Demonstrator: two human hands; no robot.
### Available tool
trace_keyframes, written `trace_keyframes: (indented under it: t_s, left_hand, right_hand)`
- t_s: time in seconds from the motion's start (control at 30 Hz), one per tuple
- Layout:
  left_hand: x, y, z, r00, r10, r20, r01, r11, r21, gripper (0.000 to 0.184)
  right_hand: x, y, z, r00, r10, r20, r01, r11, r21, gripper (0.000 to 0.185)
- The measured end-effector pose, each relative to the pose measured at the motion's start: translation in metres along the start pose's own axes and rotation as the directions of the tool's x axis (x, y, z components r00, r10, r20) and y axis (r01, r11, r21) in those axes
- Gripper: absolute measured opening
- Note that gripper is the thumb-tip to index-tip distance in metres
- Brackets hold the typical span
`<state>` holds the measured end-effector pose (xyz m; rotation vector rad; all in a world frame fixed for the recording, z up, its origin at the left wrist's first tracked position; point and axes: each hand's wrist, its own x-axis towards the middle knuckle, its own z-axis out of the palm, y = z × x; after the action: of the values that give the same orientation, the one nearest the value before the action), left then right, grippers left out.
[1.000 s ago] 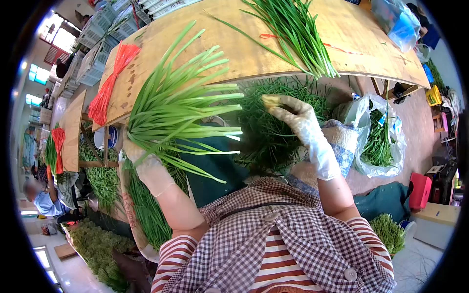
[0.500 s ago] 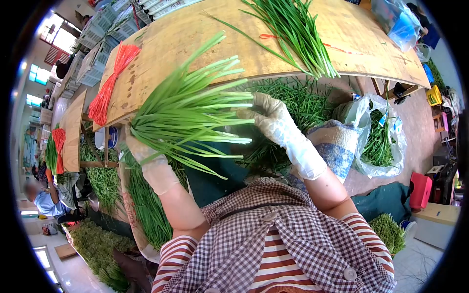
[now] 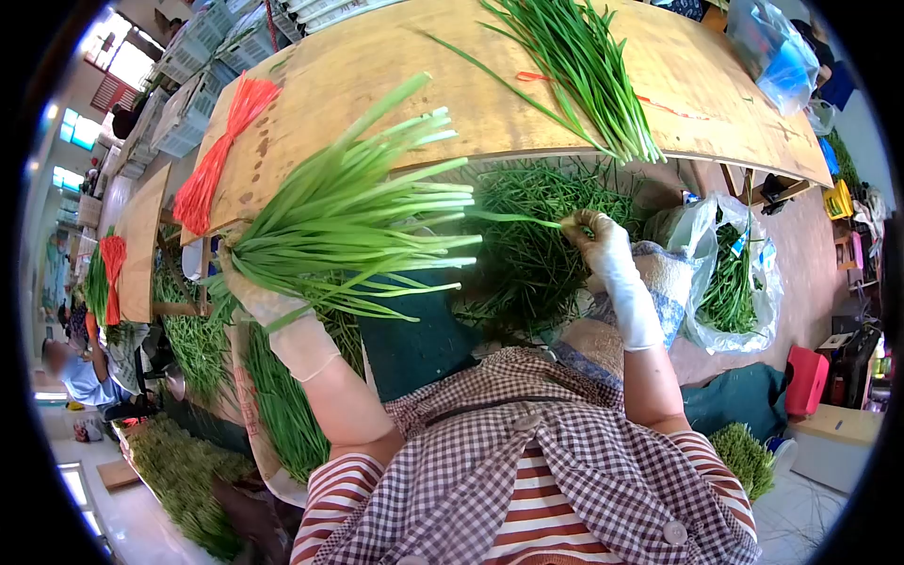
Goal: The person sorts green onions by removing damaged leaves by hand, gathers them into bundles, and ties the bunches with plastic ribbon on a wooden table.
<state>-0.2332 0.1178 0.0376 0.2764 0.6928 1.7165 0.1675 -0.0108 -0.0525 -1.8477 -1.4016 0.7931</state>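
My left hand [image 3: 268, 297], in a whitish glove, is wrapped round a big fanned bunch of green stalks [image 3: 348, 217], their pale ends pointing right. My right hand [image 3: 598, 247], gloved too, pinches a single green blade [image 3: 516, 218] that stretches left toward the bunch. Beneath them lies a heap of loose green leaves [image 3: 537, 268]. On the wooden table [image 3: 358, 85] rests another bunch of green stalks [image 3: 589, 80], with a red tie [image 3: 532, 76] by it. A bundle of red strings [image 3: 221, 155] hangs over the table's left corner.
A clear plastic bag of greens [image 3: 730, 282] stands right of a blue-and-white sack [image 3: 664, 273]. More long greens [image 3: 282, 405] lie in a container at lower left. A blue plastic bag [image 3: 777, 61] sits at the table's far right. Another person [image 3: 85, 377] is at far left.
My right hand has moved from the bunch's pale ends out to the right, drawing one blade with it. My left hand and the bunch have shifted slightly left. The view has turned a little.
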Motion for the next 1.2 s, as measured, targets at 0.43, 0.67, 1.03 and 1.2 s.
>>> trace_keyframes:
  t_s: [0.43,0.67,1.03,1.2]
  left_hand:
    - [-0.029,-0.033,0.026,0.982,-0.148,0.119,0.166,0.973,-0.158,0.021]
    - [-0.019,-0.036,0.012,0.976,-0.194,0.1,0.212,0.954,-0.212,0.024]
    - [-0.021,-0.051,0.017,0.965,-0.198,0.174,0.243,0.924,-0.295,0.028]
    - [-0.023,-0.039,0.025,0.957,-0.239,0.167,0.281,0.909,-0.307,0.029]
  right_hand:
    - [0.0,-0.111,0.017,0.981,-0.131,0.145,-0.018,0.679,0.734,0.035]
    - [-0.003,-0.126,0.02,0.993,-0.052,0.11,-0.051,0.64,0.767,0.029]
    - [0.005,-0.117,0.05,0.984,-0.037,-0.176,0.149,0.718,0.68,0.024]
    - [-0.01,-0.086,0.029,0.928,-0.12,-0.353,0.327,0.717,0.616,0.014]
